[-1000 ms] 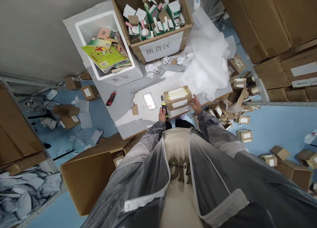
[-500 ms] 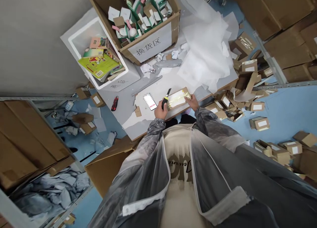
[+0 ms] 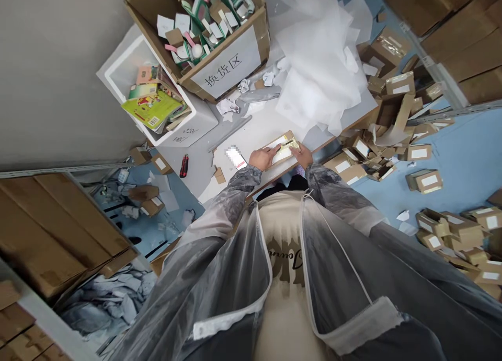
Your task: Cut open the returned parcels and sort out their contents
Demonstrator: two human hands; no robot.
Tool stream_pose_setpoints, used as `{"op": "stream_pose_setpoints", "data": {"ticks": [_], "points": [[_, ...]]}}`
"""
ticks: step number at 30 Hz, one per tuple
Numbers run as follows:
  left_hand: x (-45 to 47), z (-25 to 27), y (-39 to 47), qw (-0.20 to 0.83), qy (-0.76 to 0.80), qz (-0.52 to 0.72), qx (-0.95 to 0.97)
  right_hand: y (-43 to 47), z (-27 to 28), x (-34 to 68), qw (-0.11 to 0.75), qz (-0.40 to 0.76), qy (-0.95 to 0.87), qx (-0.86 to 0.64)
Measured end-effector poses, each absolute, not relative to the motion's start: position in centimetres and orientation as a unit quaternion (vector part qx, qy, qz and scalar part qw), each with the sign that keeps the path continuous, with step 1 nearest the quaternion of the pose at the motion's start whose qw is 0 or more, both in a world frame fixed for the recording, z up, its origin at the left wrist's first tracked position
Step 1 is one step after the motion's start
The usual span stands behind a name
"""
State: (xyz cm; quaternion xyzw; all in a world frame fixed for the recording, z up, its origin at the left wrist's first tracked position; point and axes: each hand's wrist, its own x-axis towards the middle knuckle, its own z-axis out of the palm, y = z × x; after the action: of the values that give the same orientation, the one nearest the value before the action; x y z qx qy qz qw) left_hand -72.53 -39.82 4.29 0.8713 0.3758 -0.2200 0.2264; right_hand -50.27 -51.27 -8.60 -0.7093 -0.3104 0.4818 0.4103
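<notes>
Left hand (image 3: pixel 263 156): at the small carton's eight o'clock, fingers closed round a cutter (image 3: pixel 288 143), its handle mostly hidden, the dark blade pointing roughly to two o'clock.
Right hand (image 3: pixel 301 154): at four o'clock, gripping the carton's end; the blade points close to its fingers.
Small carton (image 3: pixel 270 143): on the desk (image 3: pixel 196 179), between both hands, near the edge at six o'clock.
Blade slip: if the tape (image 3: pixel 295 140) gave way suddenly, the blade could run on into the right hand.
Too deep: a hard push could score whatever the carton holds; its contents are hidden.
Desk edge: a loosened right grip might let the carton swivel and tip off.
Phone (image 3: pixel 236 157): at nine o'clock, near the left wrist; a backward jerk might knock it.
</notes>
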Motion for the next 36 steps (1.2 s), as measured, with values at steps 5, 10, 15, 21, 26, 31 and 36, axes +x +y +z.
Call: {"op": "stream_pose_setpoints", "data": {"ticks": [5, 10, 15, 21, 26, 31, 36], "points": [[-72.1, 4.1, -40.3, 0.211, 0.363, -0.223, 0.880, -51.3, -9.0, -50.0, 0.414, 0.464, -0.329, -0.711], [-71.8, 4.9, -40.2, 0.202, 0.358, -0.237, 0.880, -51.0, -8.8, -49.5, 0.396, 0.455, -0.345, -0.720], [-73.4, 5.8, -40.1, 0.213, 0.347, -0.255, 0.877, -50.9, -8.8, -49.3, 0.371, 0.432, -0.364, -0.737], [-78.7, 6.0, -41.1, 0.233, 0.385, -0.264, 0.853, -50.6, -9.6, -49.2, 0.307, 0.390, -0.363, -0.788], [-83.4, 6.7, -42.8, 0.215, 0.411, -0.270, 0.844, -50.5, -9.4, -48.8, 0.282, 0.359, -0.391, -0.799], [-86.1, 6.9, -44.6, 0.204, 0.419, -0.256, 0.847, -50.0, -7.4, -48.6, 0.203, 0.373, -0.420, -0.802], [-90.1, 4.3, -47.0, 0.253, 0.505, -0.146, 0.812, -49.2, -5.8, -48.6, 0.179, 0.348, -0.414, -0.822]]}}
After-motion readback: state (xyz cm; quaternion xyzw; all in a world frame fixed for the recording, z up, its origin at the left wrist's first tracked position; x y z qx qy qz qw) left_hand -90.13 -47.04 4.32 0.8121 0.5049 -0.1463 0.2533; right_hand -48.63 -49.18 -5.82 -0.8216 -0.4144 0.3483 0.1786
